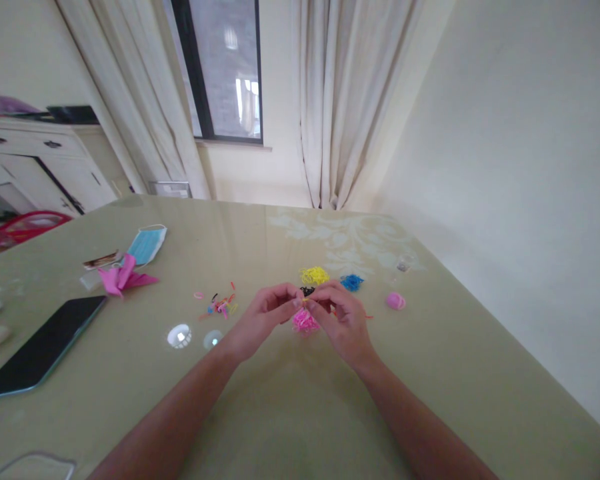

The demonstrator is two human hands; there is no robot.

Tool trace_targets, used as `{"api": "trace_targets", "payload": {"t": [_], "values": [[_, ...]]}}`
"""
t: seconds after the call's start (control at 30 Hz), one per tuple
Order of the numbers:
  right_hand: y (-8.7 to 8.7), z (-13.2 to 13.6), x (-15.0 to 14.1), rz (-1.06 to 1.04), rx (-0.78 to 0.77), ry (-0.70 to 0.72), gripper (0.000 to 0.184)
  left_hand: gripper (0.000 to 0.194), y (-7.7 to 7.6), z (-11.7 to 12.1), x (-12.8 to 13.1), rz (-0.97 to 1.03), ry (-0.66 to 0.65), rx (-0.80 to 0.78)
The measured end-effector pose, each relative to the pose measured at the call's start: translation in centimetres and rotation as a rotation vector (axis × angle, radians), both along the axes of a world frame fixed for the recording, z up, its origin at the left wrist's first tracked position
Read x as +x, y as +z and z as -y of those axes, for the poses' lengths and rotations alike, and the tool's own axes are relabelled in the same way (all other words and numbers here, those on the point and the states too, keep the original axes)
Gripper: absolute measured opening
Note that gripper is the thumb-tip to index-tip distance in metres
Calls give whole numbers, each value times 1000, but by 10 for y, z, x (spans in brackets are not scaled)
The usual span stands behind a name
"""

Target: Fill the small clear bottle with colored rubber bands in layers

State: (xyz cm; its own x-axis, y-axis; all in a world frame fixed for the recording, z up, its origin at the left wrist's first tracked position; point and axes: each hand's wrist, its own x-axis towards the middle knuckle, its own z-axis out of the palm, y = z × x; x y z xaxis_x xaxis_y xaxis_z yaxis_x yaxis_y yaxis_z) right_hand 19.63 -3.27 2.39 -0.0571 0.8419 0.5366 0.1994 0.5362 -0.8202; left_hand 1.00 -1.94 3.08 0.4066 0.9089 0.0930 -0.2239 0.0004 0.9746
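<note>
My left hand (266,315) and my right hand (346,325) meet over the middle of the table, fingertips pinched. Between them is a tiny yellow rubber band (305,299), largely covered by the fingers. Just beyond lie a yellow pile of small rubber bands (315,275) and a blue pile (351,283). A black pile (307,291) shows partly behind the fingertips. Below them spreads a pink pile (305,322), and bits of orange-red stick out beside my right hand. To the left is a mixed-colour heap (222,306).
On the left of the glossy table (300,413) lie a dark-screened phone (43,343), a pink folded-paper shape (125,277) and a blue face mask (148,245). A pink round object (395,301) and a small clear container (404,265) sit right. A wall borders the right side.
</note>
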Motion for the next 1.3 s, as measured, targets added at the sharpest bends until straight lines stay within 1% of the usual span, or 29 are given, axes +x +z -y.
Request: {"api": "trace_targets", "payload": {"t": [0.07, 0.13, 0.37, 0.57, 0.73, 0.9, 1.03, 1.13, 1.2, 1.3], "values": [[0, 0, 0, -9, -6, 13, 7, 32, -2, 0, -1, 33, -62, -59], [0, 0, 1, -13, -19, 19, 6, 33, -3, -1, -1, 54, -89, -86], [-2, -5, 4, -73, -76, 58, 15, 31, -5, -2, -1, 4, -29, -19], [-3, -6, 6, -85, -108, 78, 16, 31, -6, -3, -2, -9, -43, -2], [-2, -4, 6, -112, -94, 105, 15, 33, -6, -3, -1, -18, -27, 14], [-2, -4, 4, -91, -59, 72, 14, 37, -3, -3, 0, -38, -19, 23], [-2, -4, 5, -73, -33, 27, 10, 34, -4, -3, 1, -17, 4, 41], [-4, -4, 4, -61, -32, -9, 11, 31, -7, -5, 3, 47, 61, 36], [-5, -5, 4, -55, -38, -15, 11, 33, -9, -5, 4, 89, 106, 34], [-7, -5, 3, -49, -58, -8, 12, 34, -9, -6, 4, 95, 145, 40]]}}
